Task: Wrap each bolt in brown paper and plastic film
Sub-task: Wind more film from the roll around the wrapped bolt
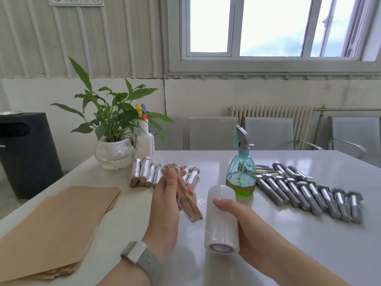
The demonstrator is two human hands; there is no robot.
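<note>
Many bare bolts [309, 188] beside spray bottle [241, 168]

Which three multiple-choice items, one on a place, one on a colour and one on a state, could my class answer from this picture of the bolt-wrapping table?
1. Where does the stack of brown paper lie on the table?
A. at the person's left
B. behind the spray bottle
C. on the bare bolts

2. What colour is the liquid in the spray bottle?
A. red
B. green
C. clear

3. What is the left hand doing?
A. resting flat on the table
B. pressing the paper stack
C. holding a paper-wrapped bolt

Answers:
1 A: the sheets lie at the left edge, while the bare bolts lie at the right.
2 B: the bottle's lower part shows green.
3 C: its fingers curl round the bolt, which is lifted off the table, while the right hand grips the film roll.
</note>
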